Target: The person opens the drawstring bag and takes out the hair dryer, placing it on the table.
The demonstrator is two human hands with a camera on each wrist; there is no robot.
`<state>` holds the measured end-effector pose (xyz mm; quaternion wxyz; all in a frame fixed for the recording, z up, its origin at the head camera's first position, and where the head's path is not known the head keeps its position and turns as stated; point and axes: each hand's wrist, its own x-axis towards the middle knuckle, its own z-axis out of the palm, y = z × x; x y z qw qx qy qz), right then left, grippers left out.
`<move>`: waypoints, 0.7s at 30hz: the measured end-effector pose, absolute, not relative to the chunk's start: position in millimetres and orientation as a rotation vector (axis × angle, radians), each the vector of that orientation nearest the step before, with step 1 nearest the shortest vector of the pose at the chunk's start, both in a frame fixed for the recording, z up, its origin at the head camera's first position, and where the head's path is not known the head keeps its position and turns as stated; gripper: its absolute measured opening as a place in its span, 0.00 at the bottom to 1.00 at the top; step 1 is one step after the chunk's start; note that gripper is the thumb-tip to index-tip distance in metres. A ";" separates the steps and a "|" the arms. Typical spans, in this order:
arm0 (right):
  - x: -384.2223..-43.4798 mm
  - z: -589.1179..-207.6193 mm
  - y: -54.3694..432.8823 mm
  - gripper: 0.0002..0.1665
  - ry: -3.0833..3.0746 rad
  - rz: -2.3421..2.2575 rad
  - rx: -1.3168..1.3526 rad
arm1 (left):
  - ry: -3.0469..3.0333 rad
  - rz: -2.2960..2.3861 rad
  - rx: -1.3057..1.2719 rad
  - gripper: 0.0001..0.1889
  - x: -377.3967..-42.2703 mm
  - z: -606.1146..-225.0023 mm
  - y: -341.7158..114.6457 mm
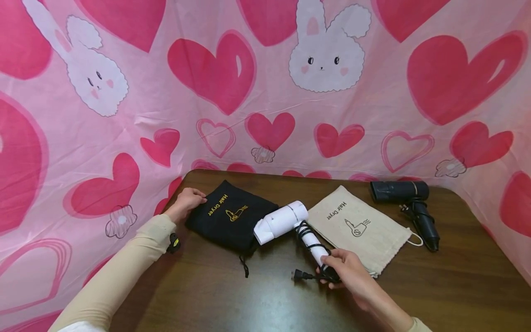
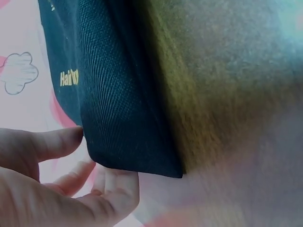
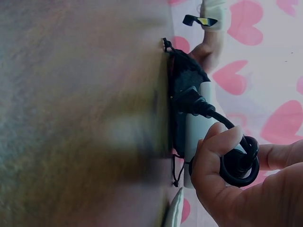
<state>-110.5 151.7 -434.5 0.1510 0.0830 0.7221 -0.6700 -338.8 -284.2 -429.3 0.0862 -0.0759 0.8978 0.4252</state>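
My right hand [image 1: 350, 272] grips the handle of a white hair dryer [image 1: 282, 221], wound with its black cord. In the right wrist view, fingers [image 3: 208, 165] curl round the handle by the cord, and the black plug [image 3: 191, 101] sticks out. The dryer's head lies over the right edge of a black drawstring bag [image 1: 224, 216] lettered "Hair Dryer"; whether they touch is unclear. At the bag's left edge is my left hand [image 1: 188, 203]. Up close in the left wrist view, its thumb and fingers [image 2: 116, 189] pinch the bag's edge [image 2: 118, 142].
A beige drawstring bag [image 1: 361, 230], also lettered "Hair Dryer", lies on the brown wooden table [image 1: 232, 299] right of the white dryer. Beyond it rests a black hair dryer [image 1: 400, 191] with its cord round the handle. Pink heart-and-rabbit fabric [image 1: 265, 92] hangs around the table.
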 end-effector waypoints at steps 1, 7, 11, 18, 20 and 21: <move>-110.7 -433.9 152.2 0.22 2.073 -1.924 0.233 | 2.695 1.255 -0.211 0.17 -338.6 -430.0 -283.0; -112.9 -428.4 154.3 0.20 2.083 -1.920 0.228 | 2.774 1.139 -0.148 0.23 -339.0 -432.7 -278.1; -114.5 -425.6 155.4 0.20 2.098 -1.915 0.236 | 2.794 1.090 -0.115 0.27 -340.9 -433.6 -277.0; -115.3 -421.2 156.3 0.20 2.108 -1.921 0.256 | 2.813 1.082 -0.068 0.31 -342.6 -435.4 -276.2; -115.9 -419.5 156.6 0.21 2.117 -1.919 0.273 | 2.819 1.091 -0.050 0.32 -342.9 -436.8 -277.0; -116.2 -418.9 156.9 0.21 2.121 -1.915 0.275 | 2.823 1.092 -0.041 0.32 -343.0 -437.6 -277.5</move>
